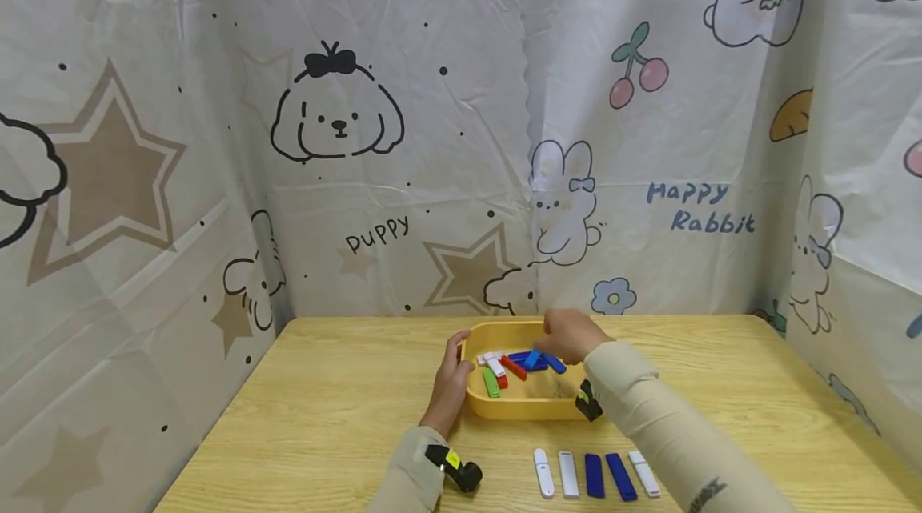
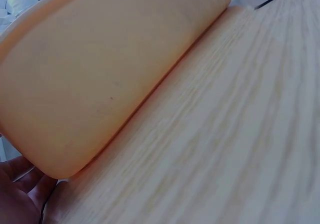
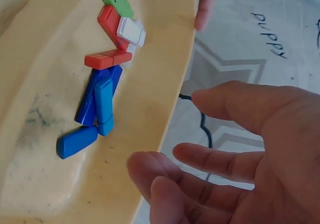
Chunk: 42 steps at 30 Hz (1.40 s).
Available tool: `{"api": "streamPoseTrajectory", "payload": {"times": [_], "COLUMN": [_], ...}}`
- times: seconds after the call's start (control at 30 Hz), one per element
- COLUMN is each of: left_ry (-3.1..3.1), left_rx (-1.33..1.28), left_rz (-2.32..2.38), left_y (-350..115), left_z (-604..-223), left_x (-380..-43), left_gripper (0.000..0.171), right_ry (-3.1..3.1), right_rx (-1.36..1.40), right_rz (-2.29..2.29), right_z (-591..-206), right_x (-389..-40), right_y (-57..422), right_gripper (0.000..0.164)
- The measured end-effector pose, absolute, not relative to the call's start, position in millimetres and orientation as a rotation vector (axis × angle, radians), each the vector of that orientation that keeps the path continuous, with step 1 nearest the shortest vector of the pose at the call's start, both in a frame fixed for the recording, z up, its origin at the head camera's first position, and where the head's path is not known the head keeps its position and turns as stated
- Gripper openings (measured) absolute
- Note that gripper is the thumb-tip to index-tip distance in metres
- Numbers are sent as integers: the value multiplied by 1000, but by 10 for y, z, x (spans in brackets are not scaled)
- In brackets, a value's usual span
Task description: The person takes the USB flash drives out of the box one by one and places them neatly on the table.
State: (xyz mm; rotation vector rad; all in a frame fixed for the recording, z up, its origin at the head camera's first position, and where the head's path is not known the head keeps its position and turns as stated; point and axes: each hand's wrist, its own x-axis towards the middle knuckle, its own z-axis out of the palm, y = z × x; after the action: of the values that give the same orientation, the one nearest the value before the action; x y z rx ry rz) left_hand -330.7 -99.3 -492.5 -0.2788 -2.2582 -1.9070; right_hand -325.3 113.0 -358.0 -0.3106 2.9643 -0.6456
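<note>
A yellow plastic bin (image 1: 529, 410) stands on the table with several USB sticks inside. My left hand (image 1: 451, 378) grips its left end, thumb at the rim and fingers along the outside; some of those fingers (image 2: 30, 181) show beside the bin's lower corner in the left wrist view. My right hand (image 1: 572, 335) is over the bin's back right part, fingers loosely bent and nothing between them in the right wrist view. Nearest to it lie a light blue stick (image 3: 104, 104) and other blue sticks (image 3: 77, 141). Red sticks (image 3: 108, 59), white sticks (image 3: 131, 32) and a green stick (image 3: 118, 0) lie further left.
In front of the bin, several USB sticks lie side by side in a row: a white one with rounded ends (image 1: 543, 473), two dark blue ones (image 1: 594, 475) and other white ones (image 1: 644, 473). A printed curtain (image 1: 461, 137) hangs behind the wooden table (image 1: 324, 417).
</note>
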Motion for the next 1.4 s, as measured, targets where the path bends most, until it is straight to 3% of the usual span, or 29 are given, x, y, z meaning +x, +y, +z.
{"api": "streamPoseTrajectory", "payload": {"times": [0.3, 0.67, 0.9, 1.4], "left_ry": [-2242, -2257, -2265, -2252], "left_rx": [-277, -328, -311, -304], "left_rz": [-1895, -1915, -1907, -1874], "left_y": [-1007, -966, -1006, -1004], "left_z": [-4910, -4633, -4776, -4922], "left_x": [-3306, -3067, -3210, -3302], "left_gripper": [53, 53, 53, 53], "right_ry": [2888, 2862, 2892, 2940], "right_rx": [-120, -7, -113, -278], "right_rz": [-540, -499, -362, -81], "right_z": [-3711, -3930, -3977, -4034], "right_x": [-3563, -3761, -3819, -3861], "right_y": [943, 899, 822, 741], "right_gripper": [25, 28, 36, 25]}}
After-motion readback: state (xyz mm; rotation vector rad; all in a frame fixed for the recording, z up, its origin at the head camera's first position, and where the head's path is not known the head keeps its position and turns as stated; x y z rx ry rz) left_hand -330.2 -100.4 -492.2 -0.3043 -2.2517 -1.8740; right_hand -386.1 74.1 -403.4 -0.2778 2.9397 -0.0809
